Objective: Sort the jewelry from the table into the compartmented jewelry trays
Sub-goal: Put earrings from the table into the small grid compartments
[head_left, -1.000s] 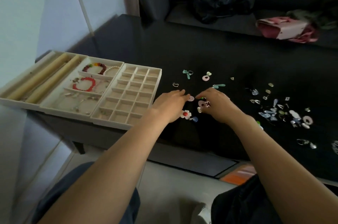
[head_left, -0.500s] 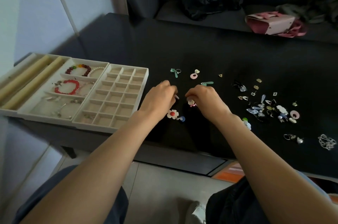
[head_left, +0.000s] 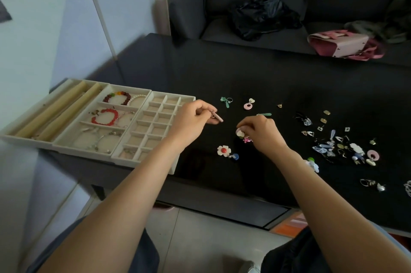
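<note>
A pink earring [head_left: 216, 117] is pinched in the left hand [head_left: 191, 121] beside the grid tray [head_left: 155, 130], whose cells look almost all empty. The right hand [head_left: 260, 132] grips a pale charm [head_left: 240, 133]. Bracelets [head_left: 104, 117] are sorted; most pieces [head_left: 342, 148] remain on the bench [head_left: 266, 76].

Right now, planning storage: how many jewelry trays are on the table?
3, side by side at the left edge: roll tray leftmost, bracelet tray middle, grid tray rightmost.

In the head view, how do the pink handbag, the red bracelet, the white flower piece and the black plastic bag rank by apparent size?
1. black plastic bag
2. pink handbag; both lie far from the camera, so their true sizes are unsure
3. red bracelet
4. white flower piece
</note>
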